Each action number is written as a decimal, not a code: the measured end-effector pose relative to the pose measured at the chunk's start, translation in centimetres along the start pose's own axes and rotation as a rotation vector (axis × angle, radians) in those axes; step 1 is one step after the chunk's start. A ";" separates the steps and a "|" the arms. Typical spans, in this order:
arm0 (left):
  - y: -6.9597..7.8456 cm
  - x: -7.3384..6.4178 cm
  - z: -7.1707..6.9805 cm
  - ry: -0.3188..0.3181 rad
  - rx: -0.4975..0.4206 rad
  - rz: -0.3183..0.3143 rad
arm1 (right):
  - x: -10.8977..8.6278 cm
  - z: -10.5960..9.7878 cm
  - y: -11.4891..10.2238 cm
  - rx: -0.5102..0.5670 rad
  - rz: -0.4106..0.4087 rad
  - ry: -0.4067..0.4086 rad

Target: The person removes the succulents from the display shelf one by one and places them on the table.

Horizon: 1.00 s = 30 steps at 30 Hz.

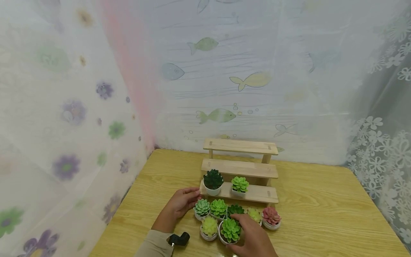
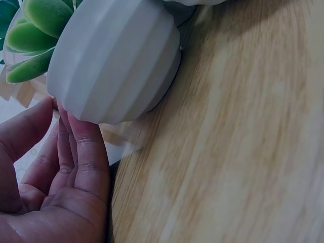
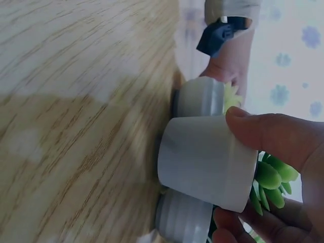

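Note:
My right hand (image 1: 255,237) grips a bright green succulent in a smooth white pot (image 3: 202,157), thumb on one side of the rim and fingers on the other. The pot is at the front of a cluster of potted succulents. My left hand (image 1: 182,203) pinches the left end of the lowest step of a wooden tiered shelf (image 1: 253,191); the contact is partly hidden in the left wrist view, behind a ribbed white pot (image 2: 116,61). On that step stand a dark green succulent (image 1: 213,180) at the left and a small light green succulent (image 1: 239,185) near the middle.
Around the held pot stand a pale green succulent (image 1: 202,207), a yellow-green one (image 1: 209,226), a red one (image 1: 271,216) and several others. The upper shelf steps (image 1: 240,145) hold nothing. Patterned curtains (image 1: 257,71) hang behind and beside the wooden table (image 1: 321,207).

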<state>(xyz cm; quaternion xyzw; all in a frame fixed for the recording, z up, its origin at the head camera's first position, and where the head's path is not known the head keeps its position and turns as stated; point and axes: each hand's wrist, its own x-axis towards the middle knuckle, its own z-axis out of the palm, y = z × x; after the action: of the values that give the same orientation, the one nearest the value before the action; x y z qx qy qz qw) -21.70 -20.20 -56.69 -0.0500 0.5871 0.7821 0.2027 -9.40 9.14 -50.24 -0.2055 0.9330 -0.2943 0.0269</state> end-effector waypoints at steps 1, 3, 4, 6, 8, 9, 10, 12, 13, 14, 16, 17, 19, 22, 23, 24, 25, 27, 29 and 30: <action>0.0 0.0 0.0 0.000 0.001 -0.001 | 0.0 0.0 0.0 -0.001 0.004 -0.006; 0.1 0.1 0.0 0.005 0.006 0.001 | 0.1 0.0 -0.1 -0.013 0.004 -0.012; 0.1 0.1 0.0 0.009 0.009 0.003 | 0.2 0.1 -0.1 -0.018 0.001 -0.013; 0.2 0.2 0.0 0.015 0.016 0.006 | 0.3 0.2 -0.2 -0.036 -0.009 -0.010; 0.3 0.3 0.0 0.017 0.019 0.007 | 0.4 0.3 -0.2 -0.057 -0.021 0.003; 0.3 0.4 0.0 0.017 0.021 0.008 | 0.4 0.3 -0.2 -0.060 -0.024 0.007; 0.3 0.4 0.0 0.015 0.024 0.010 | 0.5 0.4 -0.2 -0.060 -0.027 0.013; 0.3 0.4 0.0 0.021 0.025 0.011 | 0.5 0.5 -0.2 -0.059 -0.030 0.022; 0.3 0.4 -0.1 0.025 0.023 0.010 | 0.5 0.6 -0.2 -0.058 -0.033 0.029; 0.3 0.4 -0.1 0.031 0.019 0.009 | 0.5 0.6 -0.2 -0.057 -0.035 0.034; 0.2 0.3 -0.2 0.037 0.017 0.007 | 0.4 0.7 -0.2 -0.061 -0.044 0.046; 0.1 0.3 -0.2 0.036 0.016 0.005 | 0.4 0.7 -0.2 -0.069 -0.049 0.052; 0.0 0.3 -0.3 0.033 0.015 -0.001 | 0.1 0.6 -0.2 -0.094 -0.059 0.063; -0.2 0.3 -0.3 0.023 0.025 0.004 | -0.2 0.2 -0.2 -0.127 -0.083 0.083; -0.2 0.3 -0.2 0.022 0.028 0.009 | -0.3 0.0 -0.2 -0.133 -0.095 0.093; -0.2 0.3 -0.2 0.023 0.027 0.010 | -0.4 -0.2 -0.2 -0.136 -0.107 0.103; -0.2 0.3 -0.2 0.023 0.026 0.009 | -0.5 -0.5 -0.2 -0.134 -0.123 0.116; -0.2 0.3 -0.1 0.024 0.024 0.004 | -0.7 -1.1 -0.2 -0.112 -0.162 0.151; -0.2 0.2 -0.1 0.021 0.025 0.003 | -0.7 -1.8 -0.3 -0.076 -0.182 0.177; -0.2 0.2 -0.1 0.022 0.024 0.001 | -0.6 -2.1 -0.3 -0.058 -0.187 0.196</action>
<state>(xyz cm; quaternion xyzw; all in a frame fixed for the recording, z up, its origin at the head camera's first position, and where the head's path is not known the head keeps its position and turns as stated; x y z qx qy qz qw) -21.85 -20.21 -56.93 -0.0559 0.5988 0.7744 0.1964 -9.08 10.31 -48.35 -0.2623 0.9160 -0.2873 -0.0980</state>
